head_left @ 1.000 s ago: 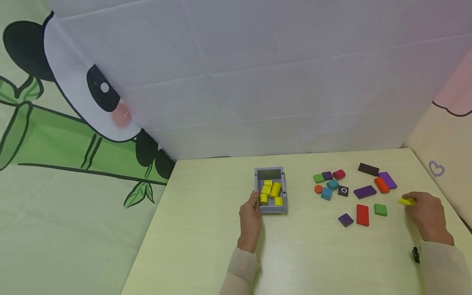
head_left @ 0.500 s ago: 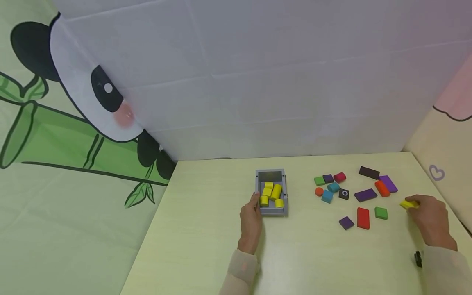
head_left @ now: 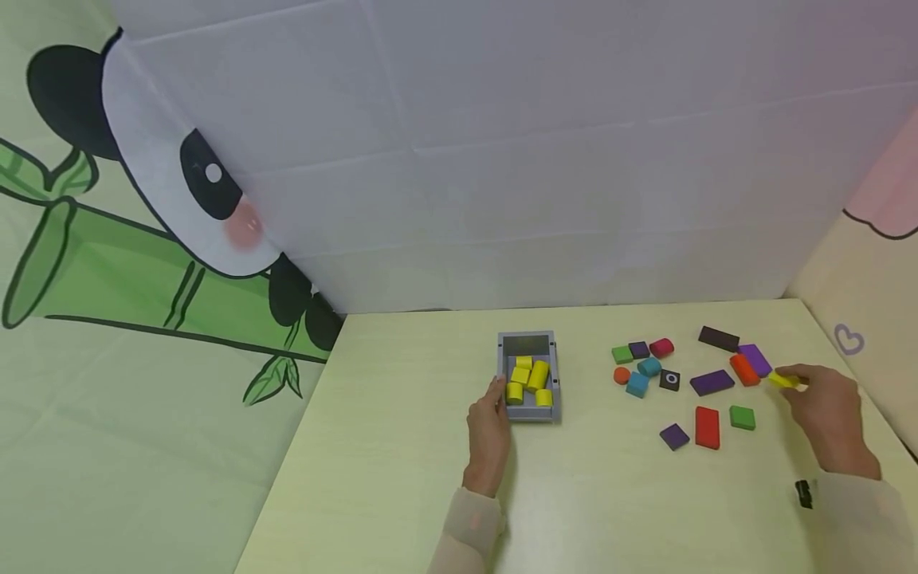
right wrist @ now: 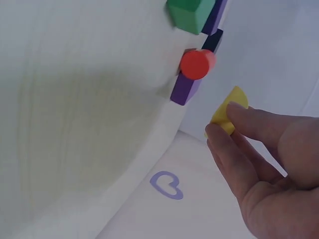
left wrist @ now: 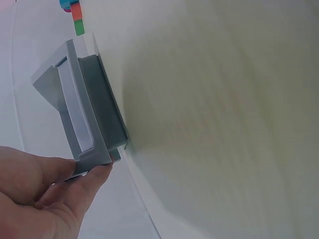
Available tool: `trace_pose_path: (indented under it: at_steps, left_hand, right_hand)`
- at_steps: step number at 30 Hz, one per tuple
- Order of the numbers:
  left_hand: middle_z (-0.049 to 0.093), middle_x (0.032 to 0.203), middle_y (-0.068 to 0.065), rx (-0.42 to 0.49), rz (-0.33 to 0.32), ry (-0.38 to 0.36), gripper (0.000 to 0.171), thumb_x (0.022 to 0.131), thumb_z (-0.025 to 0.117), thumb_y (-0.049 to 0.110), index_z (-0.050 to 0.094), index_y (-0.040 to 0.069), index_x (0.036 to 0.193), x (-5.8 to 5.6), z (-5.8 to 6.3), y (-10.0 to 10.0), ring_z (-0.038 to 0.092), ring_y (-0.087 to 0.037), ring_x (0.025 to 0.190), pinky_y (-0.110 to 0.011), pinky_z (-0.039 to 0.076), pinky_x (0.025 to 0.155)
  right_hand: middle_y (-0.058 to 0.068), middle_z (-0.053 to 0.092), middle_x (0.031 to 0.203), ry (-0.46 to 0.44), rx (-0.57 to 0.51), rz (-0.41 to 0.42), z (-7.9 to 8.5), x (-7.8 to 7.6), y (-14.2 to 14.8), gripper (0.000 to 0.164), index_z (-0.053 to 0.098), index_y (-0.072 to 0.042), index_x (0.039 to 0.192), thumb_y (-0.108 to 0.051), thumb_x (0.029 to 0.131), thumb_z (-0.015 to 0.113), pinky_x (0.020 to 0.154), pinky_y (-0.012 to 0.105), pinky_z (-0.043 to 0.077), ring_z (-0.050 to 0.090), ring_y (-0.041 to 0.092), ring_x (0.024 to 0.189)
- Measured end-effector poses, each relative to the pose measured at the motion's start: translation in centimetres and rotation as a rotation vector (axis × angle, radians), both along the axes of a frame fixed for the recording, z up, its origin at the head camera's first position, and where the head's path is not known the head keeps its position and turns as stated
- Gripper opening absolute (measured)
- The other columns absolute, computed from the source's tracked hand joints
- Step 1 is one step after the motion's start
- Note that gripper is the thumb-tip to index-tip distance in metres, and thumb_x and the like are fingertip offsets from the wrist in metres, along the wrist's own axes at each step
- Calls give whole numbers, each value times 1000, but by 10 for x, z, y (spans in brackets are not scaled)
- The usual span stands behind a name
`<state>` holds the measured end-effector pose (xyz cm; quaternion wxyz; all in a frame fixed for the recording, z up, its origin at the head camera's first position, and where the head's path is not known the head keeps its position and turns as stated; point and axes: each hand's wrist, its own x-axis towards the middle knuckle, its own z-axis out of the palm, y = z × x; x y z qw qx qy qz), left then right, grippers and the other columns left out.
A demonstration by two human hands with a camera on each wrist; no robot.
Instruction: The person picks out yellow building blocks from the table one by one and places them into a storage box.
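In the head view my left hand [head_left: 489, 434] holds the near left corner of a small grey open box [head_left: 502, 347]. The left wrist view shows the thumb and fingers pinching the rim of this box [left wrist: 107, 107]. Several yellow blocks [head_left: 539, 375], some of them cylinders, lie inside it. On the right, my right hand [head_left: 830, 414] pinches another yellow block [head_left: 782, 380] between thumb and fingertips. Its curved edge shows in the right wrist view, where the block [right wrist: 234, 99] is partly covered by the fingers. It is close to the purple block [head_left: 755, 359] and the orange-red cylinder [head_left: 744, 370].
Between the hands lie several coloured blocks, among them a red block [head_left: 707, 428], a green block [head_left: 742, 418], a blue cube [head_left: 637, 384] and a dark brown block [head_left: 719, 338]. A small black object [head_left: 804, 493] is beside the right sleeve. Printed cloth walls border the table [head_left: 373, 446].
My right hand has shifted away from me and slightly left with the yellow block, nearing the purple block. The left hand stays on the box. The head view has tilted slightly.
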<state>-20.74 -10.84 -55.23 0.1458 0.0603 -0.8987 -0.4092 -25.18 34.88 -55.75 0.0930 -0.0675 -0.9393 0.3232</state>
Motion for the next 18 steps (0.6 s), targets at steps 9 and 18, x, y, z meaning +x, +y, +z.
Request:
trace_pose_path:
  at_steps: [9,18]
  left_hand:
    - [59,147,-17,-6,2,7,46,100,62,-12,62,0,144,1,0,0,57,-32,137,-43,55,105]
    - [59,147,-17,-1,0,11,46,100,62,-12,61,-1,144,1,0,1,57,-32,137,-44,54,106]
  right_hand:
    - [47,57,125,-11,-12,14,10,-5,-17,31,64,18,125,10,95,68,80,64,53,51,63,112]
    - [47,56,128,2,-46,84,22,-15,-35,31,65,16,127,8,98,62,45,26,42,55,48,88]
